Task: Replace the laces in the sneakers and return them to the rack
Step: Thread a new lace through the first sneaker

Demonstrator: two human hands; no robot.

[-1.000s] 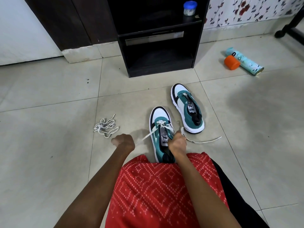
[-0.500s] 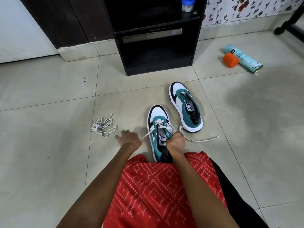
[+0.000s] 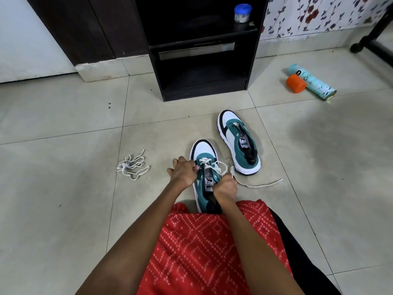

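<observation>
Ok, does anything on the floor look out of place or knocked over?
A teal spray can lies on its side right of the rack, an orange cap loose against it. A loose lace bundle lies tangled left of the near sneaker.

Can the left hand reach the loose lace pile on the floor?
Likely yes. Only bare tile lies between the left hand and the lace pile; it grips the near sneaker though.

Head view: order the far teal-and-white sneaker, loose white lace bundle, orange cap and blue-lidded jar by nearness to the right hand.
1. Far teal-and-white sneaker, just ahead-right of the right hand.
2. Loose white lace bundle, floor, left.
3. Orange cap, far right.
4. Blue-lidded jar, on the black rack.
</observation>
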